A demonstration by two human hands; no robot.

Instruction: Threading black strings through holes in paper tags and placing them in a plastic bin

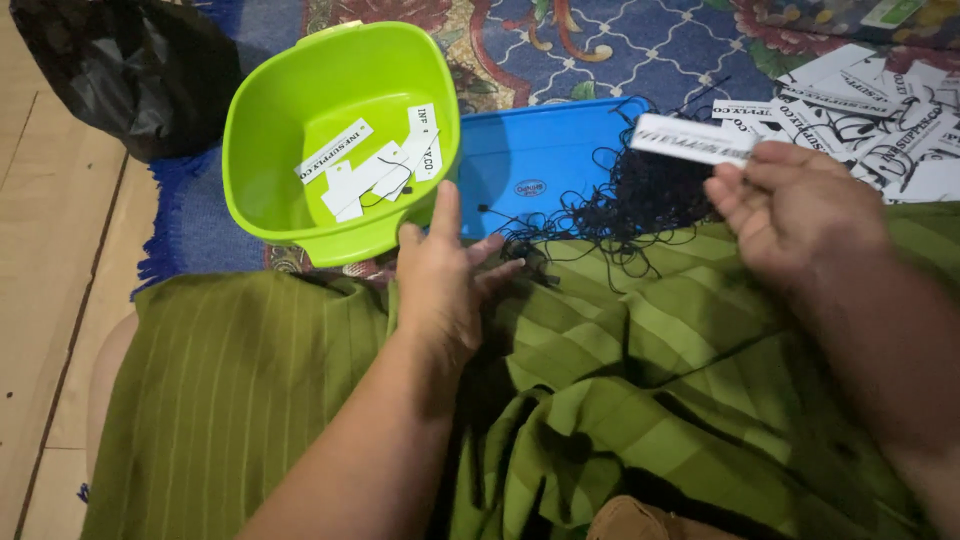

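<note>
The white paper tag (692,139) sits pinched between the thumb and fingers of my right hand (790,205), projecting to the left of it. It is a flat, narrow rectangle with dark print on its face, lying level and unbent.

Risk 1: the tangle of black string (625,205) lies just below and left of my right hand. Loose loops could snag the tag or my fingers and drag the whole mass along.

Risk 2: my left hand (440,275) is empty, fingers spread wide, resting on the green cloth (640,360) over my lap. It sits just beside the rim of the green basin (250,150); a careless push could tip it and spill the finished tags (370,170) inside.

Risk 3: the pile of loose tags (880,110) lies just beyond my right hand and could scatter if brushed.

The blue lid (540,150) lies between my hands, on the far side.
</note>
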